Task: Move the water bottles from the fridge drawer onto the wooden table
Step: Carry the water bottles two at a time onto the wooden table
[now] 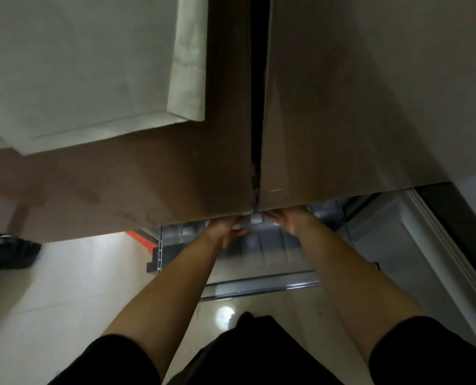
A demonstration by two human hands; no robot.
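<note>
Both hands were reached into the open fridge drawer at lower centre, the left hand and right hand flanking pale bottle caps between them. Whether either hand was closed could not be told; the bottles' bodies were hidden.

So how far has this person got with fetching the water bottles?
Early days, it seems. Done: the fridge drawer already stands pulled out below the fridge doors. In hand: the left hand and right hand both reach into it near a white-capped bottle, though the grip is hidden. Left: carrying bottles to the wooden table, which is out of view.
</note>
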